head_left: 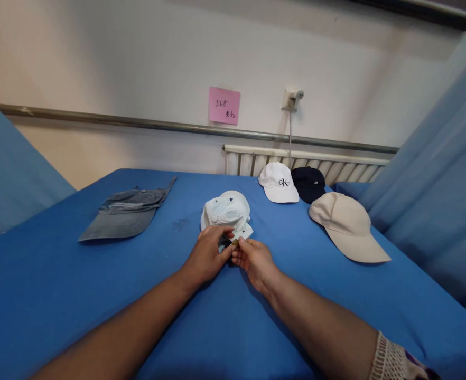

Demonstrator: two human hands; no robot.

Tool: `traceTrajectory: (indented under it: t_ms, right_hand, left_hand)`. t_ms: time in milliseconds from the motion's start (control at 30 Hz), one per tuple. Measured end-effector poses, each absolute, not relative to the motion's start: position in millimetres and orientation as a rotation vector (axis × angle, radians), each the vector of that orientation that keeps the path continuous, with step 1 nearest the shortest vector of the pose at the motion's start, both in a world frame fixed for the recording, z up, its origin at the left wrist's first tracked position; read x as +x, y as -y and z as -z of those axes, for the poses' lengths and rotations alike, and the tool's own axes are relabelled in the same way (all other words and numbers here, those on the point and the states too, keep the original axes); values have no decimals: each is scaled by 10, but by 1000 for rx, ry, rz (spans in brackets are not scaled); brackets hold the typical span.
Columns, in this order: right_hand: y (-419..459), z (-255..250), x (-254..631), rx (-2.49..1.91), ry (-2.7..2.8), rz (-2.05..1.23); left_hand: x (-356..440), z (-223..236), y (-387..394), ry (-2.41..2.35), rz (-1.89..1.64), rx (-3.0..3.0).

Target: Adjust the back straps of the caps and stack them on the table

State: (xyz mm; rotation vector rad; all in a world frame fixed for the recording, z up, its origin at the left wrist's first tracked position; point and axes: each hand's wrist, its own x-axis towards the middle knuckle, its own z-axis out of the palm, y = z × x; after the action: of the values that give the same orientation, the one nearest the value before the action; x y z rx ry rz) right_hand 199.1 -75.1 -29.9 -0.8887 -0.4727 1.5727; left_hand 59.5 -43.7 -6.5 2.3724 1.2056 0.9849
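Observation:
A pale, whitish-blue baseball cap lies at the middle of the blue-covered table, its back opening towards me. My left hand is at the near left side of the cap, fingers curled on its back strap. The fingertips of my right hand pinch the strap end, where a small brass-coloured buckle shows between both hands. The fingers partly cover the strap and the opening, so how the strap runs through the buckle is hidden.
A grey cap lies to the left. At the right are a white cap, a dark navy cap and a beige cap. Behind the table stand a radiator and a wall rail. Blue curtains hang at the sides.

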Motion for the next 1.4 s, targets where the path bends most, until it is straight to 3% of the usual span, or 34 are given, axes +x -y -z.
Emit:
traceTrajectory:
  t_ms: [300, 1400]
  right_hand:
    - [731, 228, 2060, -907, 452, -1669]
    - [731, 353, 2010, -977, 591, -1486]
  left_hand:
    - [572, 12, 437, -1186, -944, 2426]
    - [602, -99, 445, -1065, -854, 2553]
